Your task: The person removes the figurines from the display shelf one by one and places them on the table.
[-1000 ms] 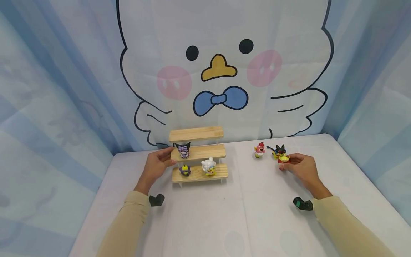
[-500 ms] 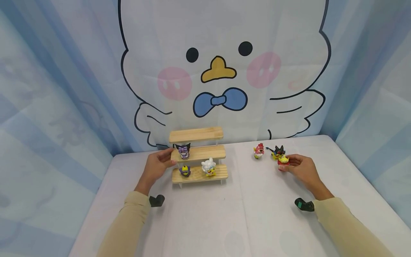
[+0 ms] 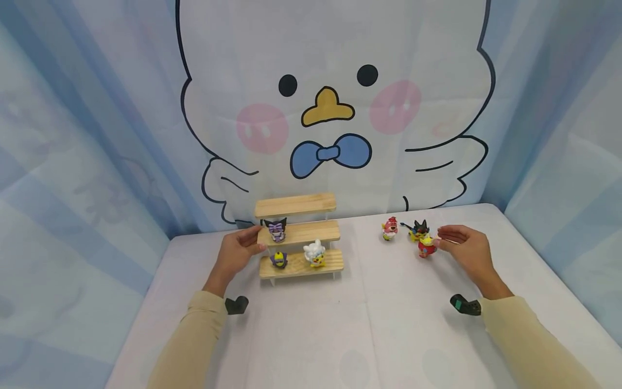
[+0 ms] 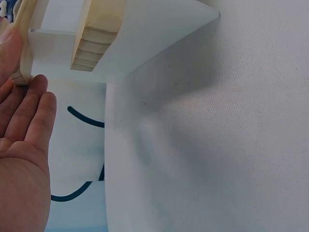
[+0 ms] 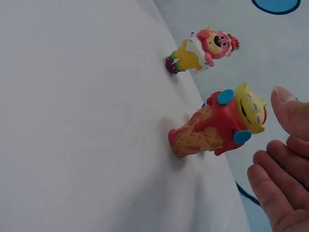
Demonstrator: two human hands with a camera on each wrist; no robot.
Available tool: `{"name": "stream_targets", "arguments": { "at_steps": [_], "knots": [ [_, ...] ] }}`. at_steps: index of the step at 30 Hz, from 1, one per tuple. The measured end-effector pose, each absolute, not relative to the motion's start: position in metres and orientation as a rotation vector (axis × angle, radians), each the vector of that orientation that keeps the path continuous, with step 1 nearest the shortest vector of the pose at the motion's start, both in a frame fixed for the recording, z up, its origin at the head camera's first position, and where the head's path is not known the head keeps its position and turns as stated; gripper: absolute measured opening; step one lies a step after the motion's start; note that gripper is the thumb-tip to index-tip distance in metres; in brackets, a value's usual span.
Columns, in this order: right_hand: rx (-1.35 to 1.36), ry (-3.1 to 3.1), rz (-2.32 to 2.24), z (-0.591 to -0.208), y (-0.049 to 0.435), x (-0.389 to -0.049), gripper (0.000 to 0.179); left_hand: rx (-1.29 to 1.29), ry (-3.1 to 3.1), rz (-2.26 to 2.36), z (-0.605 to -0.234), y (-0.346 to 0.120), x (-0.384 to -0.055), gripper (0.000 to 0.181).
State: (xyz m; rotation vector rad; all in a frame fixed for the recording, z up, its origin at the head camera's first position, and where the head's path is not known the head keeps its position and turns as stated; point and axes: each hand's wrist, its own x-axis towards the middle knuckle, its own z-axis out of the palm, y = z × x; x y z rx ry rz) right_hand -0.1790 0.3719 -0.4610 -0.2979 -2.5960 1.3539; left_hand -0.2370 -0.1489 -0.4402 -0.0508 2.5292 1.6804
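Note:
My left hand (image 3: pixel 235 255) is at the left end of a three-step wooden display stand (image 3: pixel 311 231), its thumb and fingers on either side of the middle board's end. In the left wrist view that hand (image 4: pixel 24 125) pinches the board (image 4: pixel 21 72). My right hand (image 3: pixel 468 254) is spread beside a red figurine with a yellow head (image 3: pixel 426 248), which stands upright on the table. The right wrist view shows a gap between the thumb and fingers of this hand (image 5: pixel 285 169) and the figurine's waffle-cone body (image 5: pixel 200 135).
A black-eared figurine (image 3: pixel 419 231) stands just behind the red one, and a pink bear figurine (image 3: pixel 389 229) to their left. On the stand are a purple-and-black figurine (image 3: pixel 277 230), a small purple-and-yellow one (image 3: pixel 279 260) and a white one (image 3: pixel 316 253). A printed curtain (image 3: pixel 330 65) hangs behind.
My right hand has let go of the red figurine and drawn back to the right, leaving it standing. The left hand stays at the stand.

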Motion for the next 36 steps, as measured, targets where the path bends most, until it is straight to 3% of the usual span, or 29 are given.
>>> {"name": "stream_targets", "arguments": {
  "at_steps": [8,36],
  "knots": [
    [-0.432,-2.386,1.467,-0.434,0.359,-0.177,0.049,-0.045,2.522,1.691,-0.44,-0.149,-0.238,0.063],
    [-0.017,-2.449,1.808,-0.414,0.256,-0.197,0.037,0.011,2.511,1.744,-0.444,-0.151,-0.239,0.065]
  ]
}}
